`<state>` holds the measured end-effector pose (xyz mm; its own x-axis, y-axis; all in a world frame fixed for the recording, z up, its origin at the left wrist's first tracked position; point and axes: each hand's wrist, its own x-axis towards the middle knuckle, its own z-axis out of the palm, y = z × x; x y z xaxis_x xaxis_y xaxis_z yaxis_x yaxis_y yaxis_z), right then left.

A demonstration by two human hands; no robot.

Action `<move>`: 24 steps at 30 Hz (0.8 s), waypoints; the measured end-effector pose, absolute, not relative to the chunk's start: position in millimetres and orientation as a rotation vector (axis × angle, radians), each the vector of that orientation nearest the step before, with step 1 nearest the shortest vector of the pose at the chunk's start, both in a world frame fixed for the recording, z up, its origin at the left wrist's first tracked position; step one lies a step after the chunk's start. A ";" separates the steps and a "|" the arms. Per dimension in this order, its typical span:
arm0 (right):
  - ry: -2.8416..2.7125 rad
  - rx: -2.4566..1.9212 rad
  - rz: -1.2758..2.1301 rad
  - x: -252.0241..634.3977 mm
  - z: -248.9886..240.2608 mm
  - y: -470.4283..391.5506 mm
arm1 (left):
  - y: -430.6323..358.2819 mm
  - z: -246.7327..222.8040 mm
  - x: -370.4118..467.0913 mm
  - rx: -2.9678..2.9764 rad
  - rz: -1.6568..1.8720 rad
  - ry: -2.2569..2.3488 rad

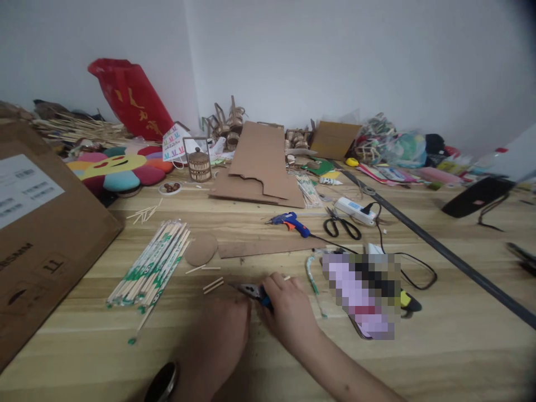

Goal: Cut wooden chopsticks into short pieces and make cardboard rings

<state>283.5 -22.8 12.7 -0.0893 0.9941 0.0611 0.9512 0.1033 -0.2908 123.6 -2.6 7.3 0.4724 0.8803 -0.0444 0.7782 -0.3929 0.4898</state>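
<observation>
Cardboard box [69, 223] lettered "MM", gold-lettered red bag [130, 100], right fingers [275, 283] clamped round pliers [253, 291], left hand [228, 318], finger state unclear

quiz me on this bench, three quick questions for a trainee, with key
1. Which hand holds the pliers?
a) left
b) right
c) neither
2. True or false: the scissors lie to the right of the glue gun in the picture.
3. Fill in: the cardboard disc lies between the wrapped sticks and a long cardboard ____.

Key: 1. b, the right hand; 2. true; 3. strip.
</observation>
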 end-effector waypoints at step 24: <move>-2.085 -1.353 0.929 306.6 20.4 -27.4 | 10.8 3.6 116.8 1.320 0.373 0.812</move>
